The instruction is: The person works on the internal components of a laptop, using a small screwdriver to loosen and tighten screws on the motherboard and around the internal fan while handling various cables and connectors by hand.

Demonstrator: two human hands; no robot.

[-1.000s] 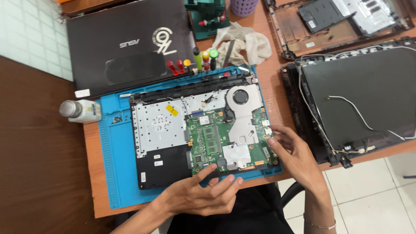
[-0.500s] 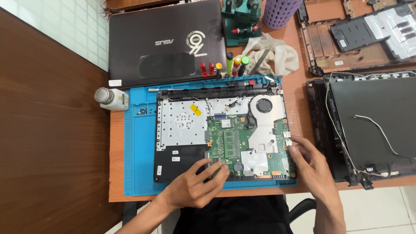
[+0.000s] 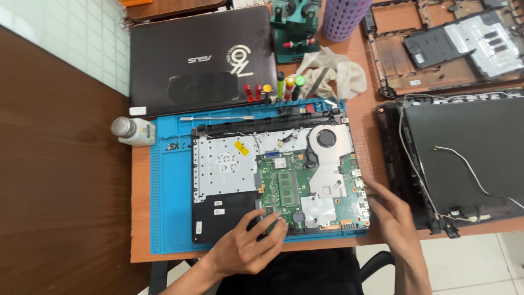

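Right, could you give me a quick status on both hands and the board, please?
Left hand fingertips on green motherboard, near edge. Right hand at board's right edge, by the ports. Both empty-handed. Opened laptop base on blue mat; nothing over the board.

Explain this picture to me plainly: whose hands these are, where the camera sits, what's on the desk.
The camera sits on a person's head, looking down at their own bare hands. On the desk lies a blue mat with an opened laptop on it, its green board exposed. The left hand touches the board's near edge; the right hand rests at the laptop's right side. Neither holds anything. Around them: a closed laptop, screwdrivers, a small bottle, a rag, and more laptop parts.
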